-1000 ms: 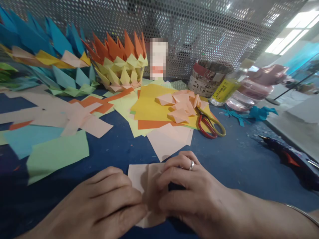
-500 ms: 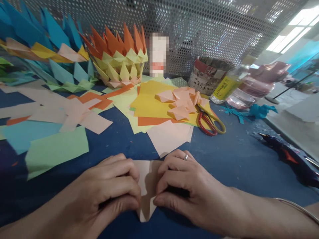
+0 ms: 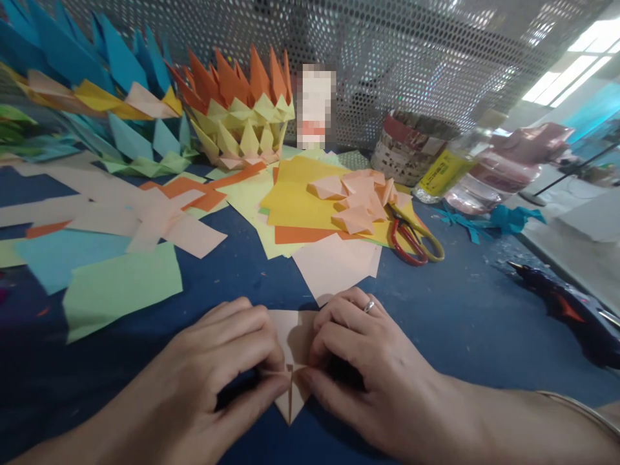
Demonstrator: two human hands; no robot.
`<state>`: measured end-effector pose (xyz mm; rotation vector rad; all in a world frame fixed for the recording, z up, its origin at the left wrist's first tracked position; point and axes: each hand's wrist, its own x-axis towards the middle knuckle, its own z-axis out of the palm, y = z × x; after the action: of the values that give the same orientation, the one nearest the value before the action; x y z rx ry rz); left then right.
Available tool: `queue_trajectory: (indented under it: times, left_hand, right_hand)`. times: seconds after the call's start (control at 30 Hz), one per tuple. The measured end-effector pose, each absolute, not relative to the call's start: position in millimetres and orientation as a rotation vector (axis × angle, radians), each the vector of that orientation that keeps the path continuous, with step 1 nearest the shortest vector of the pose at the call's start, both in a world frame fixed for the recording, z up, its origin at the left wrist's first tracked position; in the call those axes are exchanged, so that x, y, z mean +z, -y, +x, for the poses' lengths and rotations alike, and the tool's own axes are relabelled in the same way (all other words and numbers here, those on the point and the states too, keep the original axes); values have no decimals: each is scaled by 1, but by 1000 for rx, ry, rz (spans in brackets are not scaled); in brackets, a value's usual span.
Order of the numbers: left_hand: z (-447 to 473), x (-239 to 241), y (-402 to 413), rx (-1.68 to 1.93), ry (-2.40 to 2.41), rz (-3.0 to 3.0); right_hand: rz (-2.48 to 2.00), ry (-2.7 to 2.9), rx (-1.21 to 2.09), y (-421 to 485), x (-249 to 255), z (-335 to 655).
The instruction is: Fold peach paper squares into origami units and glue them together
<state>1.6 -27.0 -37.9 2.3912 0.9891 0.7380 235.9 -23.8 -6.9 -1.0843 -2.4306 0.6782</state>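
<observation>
Blue worktop (image 3: 450, 323), perforated metal screen (image 3: 378, 58) along its far side, pointed paper rings in blue, orange and yellow (image 3: 242, 123) standing at far left. Pale pink paper (image 3: 291, 329) at near centre, low over the worktop between the two hands, its near end folded to a point with two flaps meeting at the middle; left hand (image 3: 232, 361) pinches its left side between thumb and fingertips, right hand (image 3: 361, 361), ringed, pinches the right side likewise. Beyond: loose pink sheet (image 3: 334, 265), then red-and-yellow-handled scissors (image 3: 409, 245) beside small folded pink pieces (image 3: 358, 200) on yellow sheets (image 3: 300, 194); glue gun (image 3: 566, 310) at far right.
</observation>
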Motion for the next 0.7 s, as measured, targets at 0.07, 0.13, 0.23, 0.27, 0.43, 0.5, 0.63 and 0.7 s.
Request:
queue_trajectory:
  times: [0.07,0.13,0.23,0.27,0.43,0.5,0.63,0.7]
  left_hand:
    - [3,-37,27,728,-995,2393]
    - [4,-38,27,736,-993,2401]
    - [4,-39,26,749,-972,2417]
    - [4,-40,25,755,-967,2420]
    - [4,-43,25,813,-970,2436]
    - [4,-43,26,824,-1029,2443]
    - [3,-41,32,886,-1095,2610]
    - [2,-41,36,971,-1087,2731]
  right_hand:
    - [-1082,2439,658,24,-7,236]
    - [-1080,2448,631,24,-8,235]
    - [-1077,2460,592,24,-9,234]
    - [-1078,2464,581,24,-10,234]
    - [-1099,2482,548,24,-9,233]
    - [-1098,2485,539,25,-8,233]
    - [-1103,2483,534,27,-9,235]
    - [-1094,2484,550,26,-9,235]
